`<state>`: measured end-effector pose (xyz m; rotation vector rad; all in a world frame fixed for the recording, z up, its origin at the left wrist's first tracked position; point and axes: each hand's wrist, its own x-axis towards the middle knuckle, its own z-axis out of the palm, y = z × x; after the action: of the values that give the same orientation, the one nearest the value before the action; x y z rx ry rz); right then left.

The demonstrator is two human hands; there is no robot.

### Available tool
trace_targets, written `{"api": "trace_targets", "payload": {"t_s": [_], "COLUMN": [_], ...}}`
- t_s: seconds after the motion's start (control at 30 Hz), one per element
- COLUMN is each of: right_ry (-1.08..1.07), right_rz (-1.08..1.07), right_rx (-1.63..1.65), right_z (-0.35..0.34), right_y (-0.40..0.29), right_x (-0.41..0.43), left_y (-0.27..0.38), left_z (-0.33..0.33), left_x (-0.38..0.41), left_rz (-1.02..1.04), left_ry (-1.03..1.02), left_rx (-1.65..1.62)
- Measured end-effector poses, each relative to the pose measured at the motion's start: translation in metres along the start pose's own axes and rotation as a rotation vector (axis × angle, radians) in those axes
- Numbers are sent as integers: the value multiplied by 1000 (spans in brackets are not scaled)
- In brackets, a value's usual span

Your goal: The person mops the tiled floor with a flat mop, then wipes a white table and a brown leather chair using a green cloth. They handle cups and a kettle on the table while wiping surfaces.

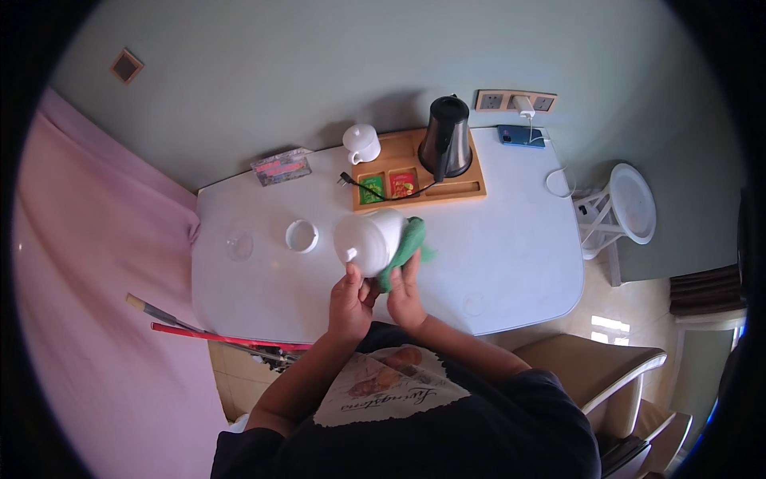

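Observation:
A white lidded mug (383, 230) is tilted on its side over the near middle of the table, its lid (356, 244) facing the lower left. My left hand (351, 308) grips it from below, with the thumb up by the lid's knob. Against the mug's lower right side and base lies a green cloth (410, 242), which my right hand (407, 299) holds and presses there. Part of my left fingers is hidden behind the mug and cloth.
On the white table (508, 239) stand a white ashtray (302, 236), a clear glass dish (240, 245) and a wooden tray (389, 149) with an electric kettle (449, 138) and packets. Another lidded mug (361, 143) stands beside it. A phone (520, 136) charges at right; a chair (586, 365) stands behind.

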<state>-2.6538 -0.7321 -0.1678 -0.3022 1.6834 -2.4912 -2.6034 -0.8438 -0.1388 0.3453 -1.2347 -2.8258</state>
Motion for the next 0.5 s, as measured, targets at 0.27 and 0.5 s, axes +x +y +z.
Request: {"api": "trace_targets", "payload": {"t_s": [0.27, 0.5], "right_ry": [-154, -136], "right_rz": [657, 779], "right_rx": [838, 297], "right_z": [-32, -62], "right_y": [-32, -14], "right_x": [58, 68], "left_y": [14, 24], "left_z": [6, 11], "left_x": [0, 14], "left_rz": [-76, -302], "left_ry": [33, 154], "left_rx": [272, 448]}}
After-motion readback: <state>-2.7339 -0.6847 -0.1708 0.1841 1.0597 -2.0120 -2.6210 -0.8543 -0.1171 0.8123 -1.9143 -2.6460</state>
